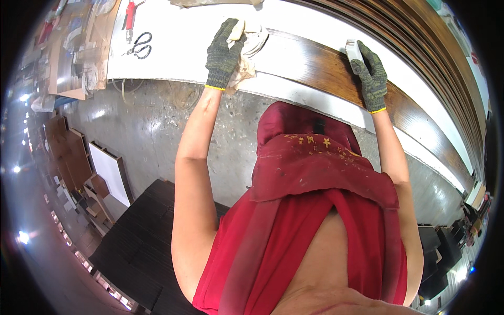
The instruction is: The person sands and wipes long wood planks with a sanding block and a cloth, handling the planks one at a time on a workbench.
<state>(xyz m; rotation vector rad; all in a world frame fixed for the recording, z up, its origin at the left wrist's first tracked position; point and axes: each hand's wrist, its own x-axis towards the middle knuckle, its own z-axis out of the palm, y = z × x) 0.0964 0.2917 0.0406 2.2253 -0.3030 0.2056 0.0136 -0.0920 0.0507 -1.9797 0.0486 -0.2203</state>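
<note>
My left hand [222,56], in a dark green knitted glove with a yellow cuff edge, is closed on a crumpled cream cloth [255,41] at the left end of a brown wood-grain board [312,62]. The board lies lengthwise on a white work surface [173,31] and runs off to the right. Farther along it, my right hand [373,79], gloved the same way, grips a small white-and-grey block [353,50] between thumb and fingers. The block is over the board's far edge; whether it touches the wood I cannot tell.
Black-handled scissors [140,46] and a red-handled tool [130,21] lie at the surface's left end. Long brown strips [420,47] are stacked behind the board at the right. A black stack [142,247] stands at lower left, near leaning panels [111,170].
</note>
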